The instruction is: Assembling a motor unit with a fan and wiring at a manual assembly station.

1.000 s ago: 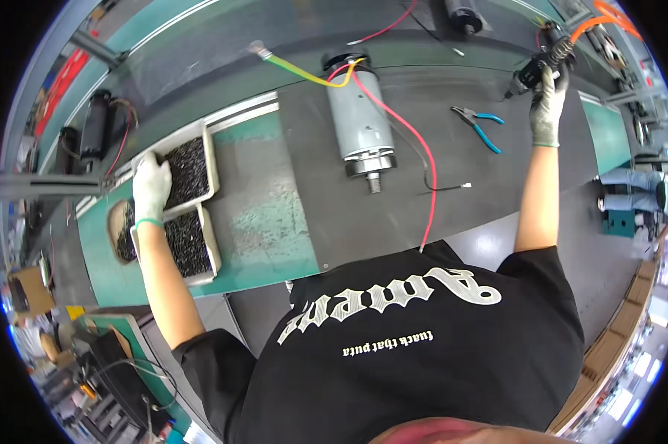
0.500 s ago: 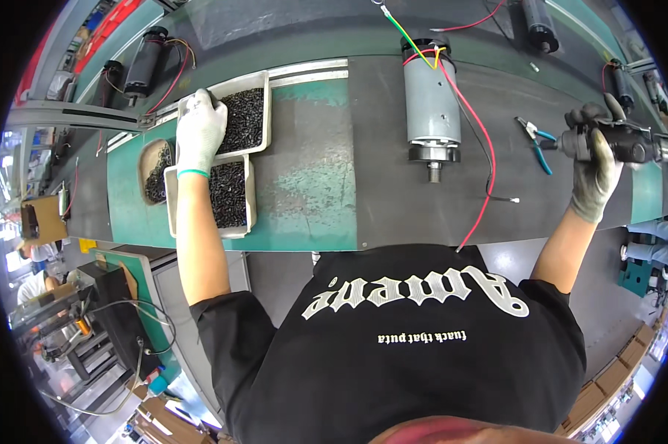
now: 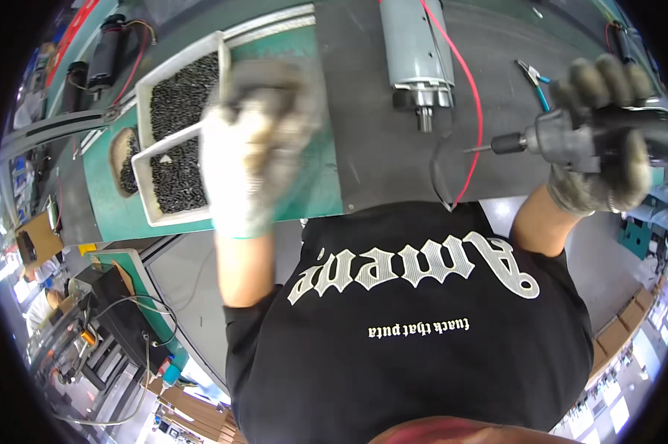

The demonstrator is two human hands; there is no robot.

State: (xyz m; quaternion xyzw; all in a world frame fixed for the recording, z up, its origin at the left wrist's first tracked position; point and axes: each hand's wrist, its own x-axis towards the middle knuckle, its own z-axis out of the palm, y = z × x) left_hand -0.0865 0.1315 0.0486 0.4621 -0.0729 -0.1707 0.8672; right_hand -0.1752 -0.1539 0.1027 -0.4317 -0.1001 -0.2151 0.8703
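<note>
My right hand [image 3: 600, 140], in a grey-stained work glove, is wrapped round a dark power screwdriver [image 3: 559, 139]. Its thin bit points left, toward the red wire of a grey cylindrical motor [image 3: 417, 48]. The motor lies on the bench with its shaft toward me. Also gloved, my left hand [image 3: 249, 144] is smeared by motion over the green mat, just right of two white trays; whether it holds anything is too blurred to see. Small black screws or similar parts fill the far tray [image 3: 143, 111] and the near tray [image 3: 173, 218].
A small tan dish [image 3: 118, 159] of dark parts stands left of the trays. Blue-handled pliers [image 3: 537, 85] lie between the motor and my right hand. Another dark motor [image 3: 106, 55] sits behind a metal rail [image 3: 53, 129] at the far left.
My left hand has left the far tray and moved right and nearer to me. The right hand has brought the screwdriver nearer, its bit now showing. The whole view has shifted.
</note>
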